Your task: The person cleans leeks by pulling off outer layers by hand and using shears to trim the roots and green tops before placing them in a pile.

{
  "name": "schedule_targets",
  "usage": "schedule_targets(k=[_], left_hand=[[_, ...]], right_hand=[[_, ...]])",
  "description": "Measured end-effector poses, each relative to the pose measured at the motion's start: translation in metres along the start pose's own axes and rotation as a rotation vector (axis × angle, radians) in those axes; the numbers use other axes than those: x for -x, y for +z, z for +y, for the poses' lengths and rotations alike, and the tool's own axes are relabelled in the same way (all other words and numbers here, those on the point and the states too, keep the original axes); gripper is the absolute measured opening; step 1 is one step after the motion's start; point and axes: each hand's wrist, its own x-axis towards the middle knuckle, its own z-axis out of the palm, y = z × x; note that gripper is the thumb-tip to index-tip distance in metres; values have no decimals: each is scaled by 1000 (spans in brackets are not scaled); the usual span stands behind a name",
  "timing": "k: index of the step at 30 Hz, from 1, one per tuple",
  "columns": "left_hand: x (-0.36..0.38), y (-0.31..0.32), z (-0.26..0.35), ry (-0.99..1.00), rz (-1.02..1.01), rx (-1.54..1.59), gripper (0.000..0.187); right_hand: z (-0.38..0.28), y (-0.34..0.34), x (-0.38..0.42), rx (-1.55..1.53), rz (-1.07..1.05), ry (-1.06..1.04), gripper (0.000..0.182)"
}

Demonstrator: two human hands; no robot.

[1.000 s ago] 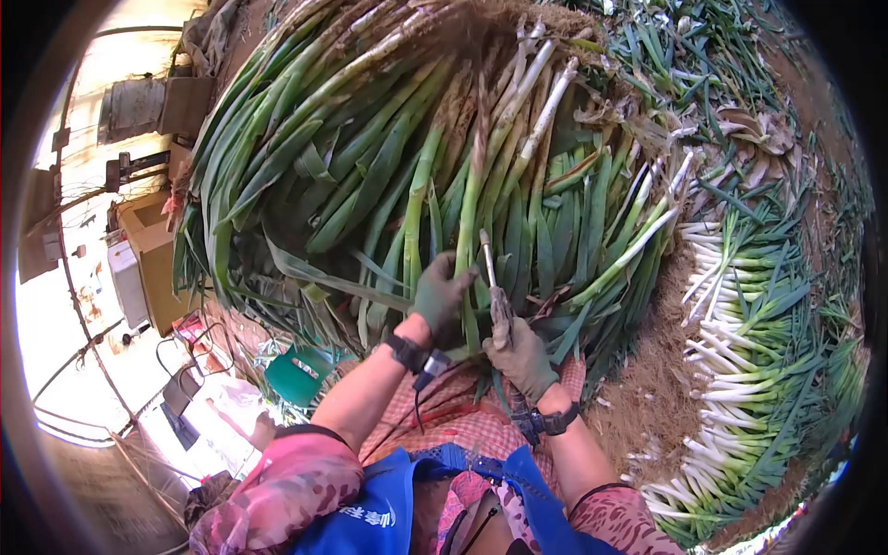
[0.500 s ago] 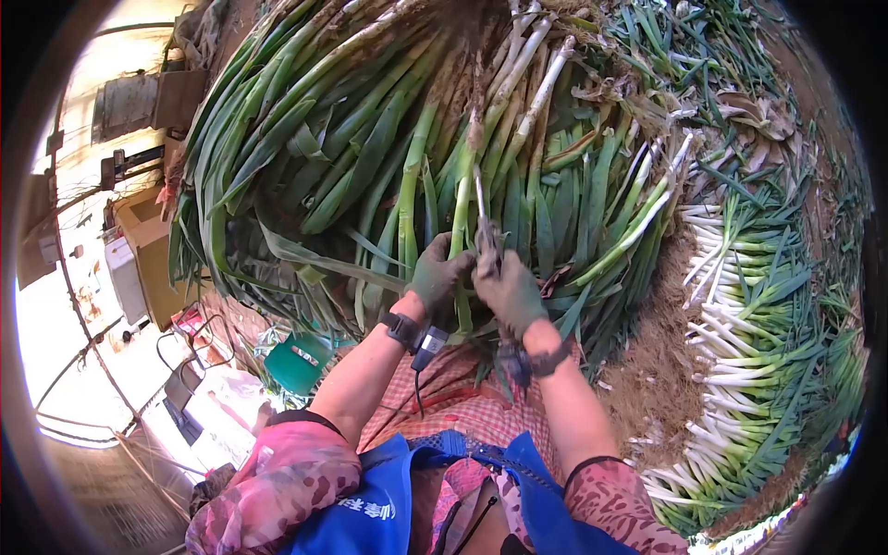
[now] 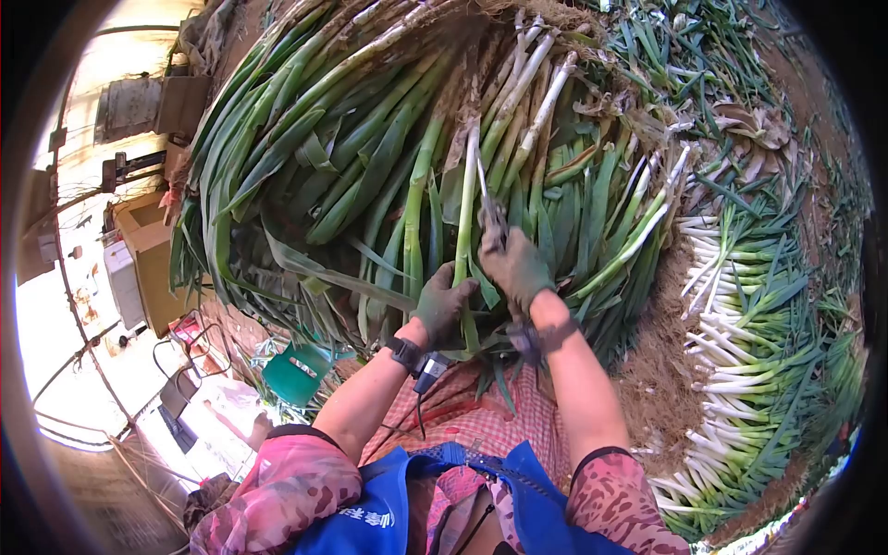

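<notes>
A large heap of leeks with long green leaves (image 3: 361, 176) lies before me. My left hand (image 3: 442, 298), in a dark glove, is closed round the lower green part of one leek, whose pale stalk (image 3: 469, 190) points away from me. Just to the right, my gloved right hand (image 3: 518, 266) grips a tool (image 3: 492, 220) with a thin metal tip lying close beside that stalk. The tool's exact kind is hard to make out. Dark devices are strapped on both wrists.
A long row of cleaned white-stalked leeks (image 3: 721, 370) lies at the right, beside a brown mass of roots (image 3: 657, 379). Loose green leaves (image 3: 675, 55) cover the upper right. At the left are a green plastic object (image 3: 298, 372) and a box (image 3: 153, 254).
The held leek shows more white stalk than before. My right hand and the tool have shifted slightly right and away from the stalk; my left hand is a little lower.
</notes>
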Motion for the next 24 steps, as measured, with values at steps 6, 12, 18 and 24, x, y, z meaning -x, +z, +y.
schedule_targets(k=[6,12,18,24], left_hand=[[1,0,-3,7,-23,51,45],[3,0,-7,8,-45,25,43],[5,1,-25,13,-91,33,43],[16,10,-48,-31,-101,40,31]], right_hand=[[-42,-19,-71,-29,14,-169,60],[-37,-15,-53,44,-6,-71,57],[-63,-16,-107,43,-34,-144,59],[-50,-17,-93,22,38,-135,53]])
